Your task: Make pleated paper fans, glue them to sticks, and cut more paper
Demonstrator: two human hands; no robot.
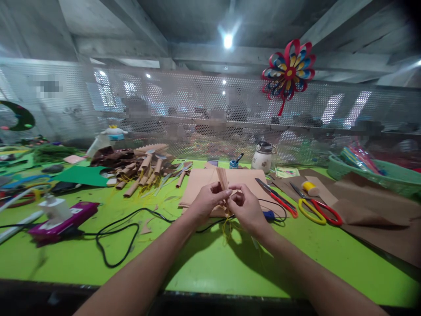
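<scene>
Between my hands stands a folded strip of brown paper [222, 176], its pleated end pointing up and away from me. My left hand [209, 198] is closed around its lower part, thumb on the side toward me. Fingertips of my right hand [245, 204] pinch at the lower end of the paper, close to the left thumb. Yellow thread [226, 230] hangs in loose loops below the fingers; whether the right hand grips the thread or the paper is hidden. Behind and under the hands lies a stack of light brown paper sheets [197, 186].
To the right lie a red-handled cutter [279, 199], scissors [317, 210] and a yellow thread spool [310, 188]. Rolled brown paper pieces [141, 180] are heaped at left. A purple power strip [66, 221] trails a black cable [113, 228] across the green table [197, 267]. A white bottle [262, 158] stands behind.
</scene>
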